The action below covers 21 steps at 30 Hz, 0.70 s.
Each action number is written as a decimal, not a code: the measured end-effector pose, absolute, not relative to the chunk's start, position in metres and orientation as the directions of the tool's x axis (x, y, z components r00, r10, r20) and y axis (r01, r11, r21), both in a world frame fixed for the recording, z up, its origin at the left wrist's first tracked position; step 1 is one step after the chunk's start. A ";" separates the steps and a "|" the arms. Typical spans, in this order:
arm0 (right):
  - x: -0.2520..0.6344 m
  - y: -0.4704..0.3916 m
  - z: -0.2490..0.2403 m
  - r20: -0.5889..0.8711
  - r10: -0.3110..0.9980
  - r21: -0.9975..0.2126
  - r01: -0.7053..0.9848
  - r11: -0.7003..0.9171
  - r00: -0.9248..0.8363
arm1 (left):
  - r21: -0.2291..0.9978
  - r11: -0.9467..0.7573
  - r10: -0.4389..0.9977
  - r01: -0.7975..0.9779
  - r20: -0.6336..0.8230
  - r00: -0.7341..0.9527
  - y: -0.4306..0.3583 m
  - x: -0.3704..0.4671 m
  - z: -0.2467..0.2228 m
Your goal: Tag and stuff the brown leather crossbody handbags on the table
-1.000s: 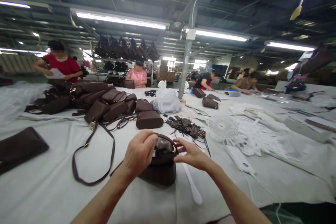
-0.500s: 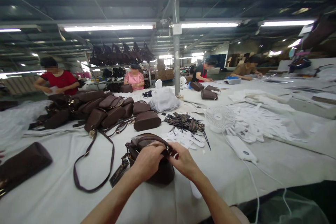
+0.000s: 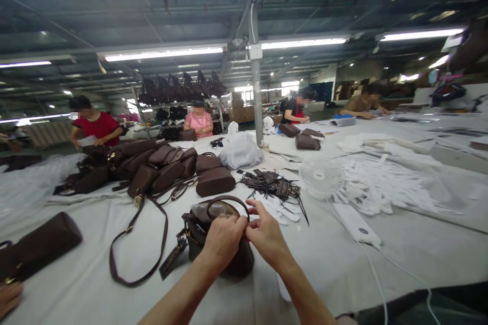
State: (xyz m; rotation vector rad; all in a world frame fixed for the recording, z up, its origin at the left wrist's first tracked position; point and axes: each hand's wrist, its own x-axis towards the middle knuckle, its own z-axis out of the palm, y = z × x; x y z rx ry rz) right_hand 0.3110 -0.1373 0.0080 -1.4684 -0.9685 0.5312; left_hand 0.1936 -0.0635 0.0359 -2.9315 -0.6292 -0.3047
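Observation:
A dark brown handbag [image 3: 244, 260] stands upright on the cloth-covered table, its top open and clear plastic showing inside. Its curved handle [image 3: 229, 198] arches above my hands. My left hand [image 3: 224, 239] lies over the bag's top with its fingers closed at the handle's right base. Opposite it, my right hand [image 3: 267, 233] pinches at the same spot, thumb and fingertips meeting the left fingers while the index finger is raised. The exact part pinched is hidden. A black hang tag [image 3: 173, 259] dangles at the bag's left side.
Left lie a long strap [image 3: 163, 236] and a heap of brown bags [image 3: 168, 175]. Beyond my hands are black tags [image 3: 274, 183], a white fan [image 3: 322, 176] and a white power bank [image 3: 358, 226]. Another person's hand [image 3: 9, 298] rests by a brown bag [image 3: 49, 241]. Co-workers sit farther back.
My right index finger has lifted, and both hands stay at the handle's base. The handle stands clearer above the bag. Another person's hand has come into view at lower left.

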 end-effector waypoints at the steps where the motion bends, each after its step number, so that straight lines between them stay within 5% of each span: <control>1: 0.313 -0.140 0.003 0.234 0.826 -0.964 0.234 0.128 0.513 | -0.075 -0.904 0.394 0.420 0.229 0.890 -0.062 0.193 0.034; 9: 0.299 -0.126 -0.042 0.396 0.826 -0.905 0.325 0.275 0.401 | 0.079 -0.899 0.432 0.432 0.328 0.840 -0.063 0.182 0.023; 16: 0.273 -0.116 -0.044 0.363 0.791 -0.910 0.370 0.187 0.493 | 0.274 -0.755 0.651 0.596 0.429 0.627 -0.068 0.167 0.018; 21: 0.272 -0.125 -0.044 0.372 0.798 -0.902 0.388 0.190 0.474 | 0.282 -0.774 0.623 0.568 0.500 0.601 -0.069 0.152 0.027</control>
